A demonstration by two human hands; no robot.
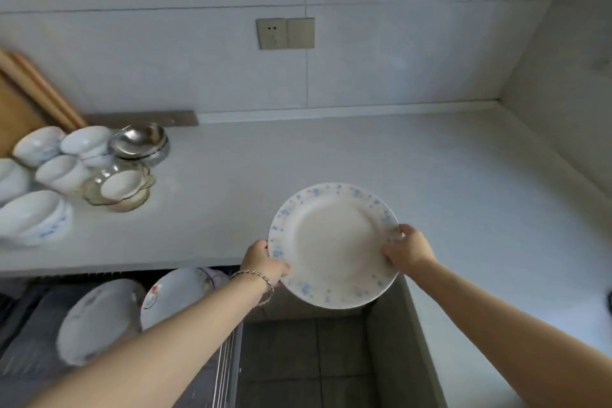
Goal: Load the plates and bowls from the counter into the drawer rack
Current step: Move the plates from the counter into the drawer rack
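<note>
A white plate with a blue flower rim (332,242) hangs over the counter's front edge, held by both hands. My left hand (265,262) grips its left rim and my right hand (409,250) grips its right rim. Below at the left, the open drawer rack (225,364) holds two white plates on edge: a large one (99,318) and one with a red mark (175,291). At the far left of the counter stand several white bowls (63,172), a steel bowl (139,142) and a glass dish with a small white bowl in it (121,187).
The white counter (430,175) runs back to a tiled wall with a socket (284,33). Wooden boards (29,93) lean at the far left. A grey tiled floor (304,358) shows between the drawer and the cabinet side.
</note>
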